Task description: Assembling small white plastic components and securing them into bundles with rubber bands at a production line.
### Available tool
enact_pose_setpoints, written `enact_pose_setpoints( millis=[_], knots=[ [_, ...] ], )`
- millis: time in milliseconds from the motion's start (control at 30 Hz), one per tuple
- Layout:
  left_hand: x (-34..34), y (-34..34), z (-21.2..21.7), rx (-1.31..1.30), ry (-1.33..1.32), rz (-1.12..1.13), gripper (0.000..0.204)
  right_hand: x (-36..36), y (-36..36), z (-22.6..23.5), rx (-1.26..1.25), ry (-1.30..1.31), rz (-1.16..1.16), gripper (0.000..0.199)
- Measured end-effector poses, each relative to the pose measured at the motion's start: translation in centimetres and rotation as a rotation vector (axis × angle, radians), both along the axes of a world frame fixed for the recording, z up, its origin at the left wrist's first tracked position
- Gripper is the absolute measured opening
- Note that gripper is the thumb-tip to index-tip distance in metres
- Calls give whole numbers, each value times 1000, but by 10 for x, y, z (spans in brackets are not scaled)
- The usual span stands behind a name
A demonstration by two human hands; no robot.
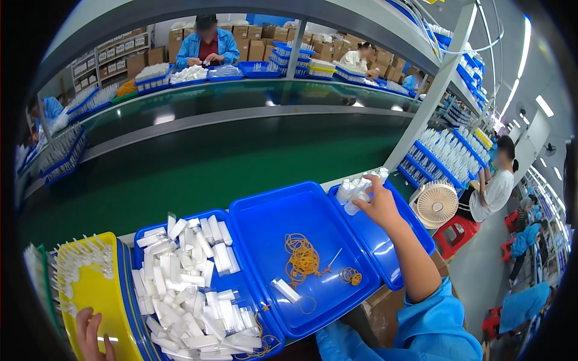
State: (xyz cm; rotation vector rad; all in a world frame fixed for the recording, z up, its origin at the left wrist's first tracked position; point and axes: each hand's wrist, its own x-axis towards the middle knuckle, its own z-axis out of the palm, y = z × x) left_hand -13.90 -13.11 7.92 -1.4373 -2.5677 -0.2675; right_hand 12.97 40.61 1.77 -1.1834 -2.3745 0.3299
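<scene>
My right hand (382,207) reaches over the far end of the right blue tray (391,256). Its thumb and fingers curl round one of the clear-and-white plastic pieces (348,191) grouped there. At the lower left my left hand (93,337) is over the yellow tray (117,301), fingers apart and nothing seen in them. Thin white sticks with pale tips (96,256) stand along that tray's far part. Many white pieces in clear sleeves (180,280) are heaped in the left blue tray. In the middle blue tray (271,222) lie tan rubber bands (301,256) and one white sleeved piece (286,290).
A green conveyor belt (241,147) runs beyond the trays. A grey metal post (427,93) rises at the right, near stacked blue trays of white parts (445,153) and a round fan (435,204). Other people sit across the belt and along the right side.
</scene>
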Motion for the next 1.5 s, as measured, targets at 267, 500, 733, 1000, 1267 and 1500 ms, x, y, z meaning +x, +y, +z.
enact_pose_setpoints(
  millis=[267, 500, 733, 1000, 1267, 1500],
  knots=[
    [-53, 9, -38, 3, 197, -29, 39, -15, 12, -19, 127, -28, -15, 71],
    [-94, 27, -59, 25, 291, 73, 31, -35, -46, 10, 347, -59, 84, 67],
    [-132, 45, -68, 12, 234, 78, 29, -151, -130, 10, 180, -89, 945, 47],
    [-105, 15, -24, 182, 110, 63, 18, -216, -141, -40, 383, -229, 1116, 25],
    [67, -13, 17, 449, -87, 124, 17, -170, -184, -17, 197, -356, 1164, 18],
    [129, 51, -65, 1271, -1272, -166, 28, -164, -195, -5, -177, -318, 971, 48]
  ],
)
